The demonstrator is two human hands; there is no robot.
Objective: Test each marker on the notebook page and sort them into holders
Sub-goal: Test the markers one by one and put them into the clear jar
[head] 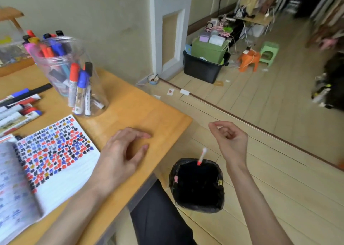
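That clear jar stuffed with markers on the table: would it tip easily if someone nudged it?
Likely, if nudged near the top: the clear jar is tall and its markers stick out above the rim, putting weight high. Pushed low, it would probably slide instead, since the wooden table looks smooth.

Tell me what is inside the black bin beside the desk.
A white marker, red end down, shows at the far rim of the bin. The inside is too dark to show anything else.
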